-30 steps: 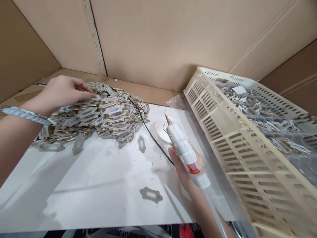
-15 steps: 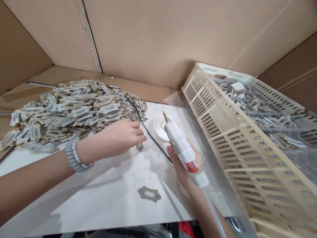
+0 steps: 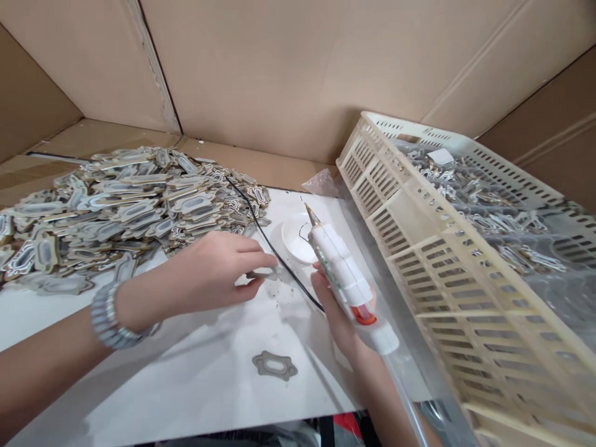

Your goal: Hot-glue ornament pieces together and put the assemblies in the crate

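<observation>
At the lower centre of the frame, a loose grey frame-shaped plate [image 3: 274, 365] lies flat on the white tabletop [image 3: 186, 385], and beyond it the person's left hand [image 3: 218, 270] pinches a second plate [image 3: 267, 272] between thumb and fingers. Right of centre, the right hand [image 3: 339, 320] is wrapped around a white hot-glue gun [image 3: 342, 264], its nozzle pointing up and left beside a round white dish [image 3: 302, 253]. Farther off, a heap of similar plates [image 3: 135, 208] fills the left, a slotted plastic crate [image 3: 405, 248] the right, and a cardboard wall [image 3: 261, 68] the top.
</observation>
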Tool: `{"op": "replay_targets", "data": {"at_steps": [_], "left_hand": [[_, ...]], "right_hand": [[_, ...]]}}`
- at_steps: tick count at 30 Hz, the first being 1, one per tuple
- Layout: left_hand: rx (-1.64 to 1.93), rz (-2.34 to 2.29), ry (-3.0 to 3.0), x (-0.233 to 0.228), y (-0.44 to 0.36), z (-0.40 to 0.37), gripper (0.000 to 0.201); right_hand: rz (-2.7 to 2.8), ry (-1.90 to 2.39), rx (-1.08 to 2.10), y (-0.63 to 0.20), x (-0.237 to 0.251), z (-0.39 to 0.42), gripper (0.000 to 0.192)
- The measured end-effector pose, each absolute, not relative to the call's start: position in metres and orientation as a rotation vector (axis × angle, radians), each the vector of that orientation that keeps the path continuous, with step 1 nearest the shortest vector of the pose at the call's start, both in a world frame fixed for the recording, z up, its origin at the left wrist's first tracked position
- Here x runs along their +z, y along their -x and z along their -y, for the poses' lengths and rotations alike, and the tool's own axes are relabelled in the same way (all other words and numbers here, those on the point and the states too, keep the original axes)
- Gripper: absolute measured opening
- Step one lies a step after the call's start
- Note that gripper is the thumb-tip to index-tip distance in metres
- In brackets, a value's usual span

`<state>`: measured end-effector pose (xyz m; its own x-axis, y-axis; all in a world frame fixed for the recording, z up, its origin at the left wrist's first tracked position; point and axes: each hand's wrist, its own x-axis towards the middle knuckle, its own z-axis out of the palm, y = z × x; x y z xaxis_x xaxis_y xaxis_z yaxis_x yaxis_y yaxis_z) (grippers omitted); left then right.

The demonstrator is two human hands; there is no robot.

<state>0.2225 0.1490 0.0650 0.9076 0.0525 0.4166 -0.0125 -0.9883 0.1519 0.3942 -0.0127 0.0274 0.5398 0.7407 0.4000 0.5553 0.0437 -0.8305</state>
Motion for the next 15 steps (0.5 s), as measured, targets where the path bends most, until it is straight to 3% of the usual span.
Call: {"op": "replay_targets", "data": {"at_steps": [5, 10, 15], "left_hand": [[0.988, -0.103, -2.799, 0.103, -0.207, -0.120, 0.030], [1.045, -0.171, -2.754, 0.124, -0.201, -0.111, 0.035], [1.067, -0.048, -2.902, 0.118, -0.184, -0.117, 0.037]], "right_hand": [[1.123, 1.639, 0.238, -0.393, 0.035, 0.011, 0.022], [1.127, 1.621, 0.237, -0.393, 0.037, 0.011, 0.023], [1.143, 1.650, 0.251, -0.394, 0.039, 0.011, 0.025]]}}
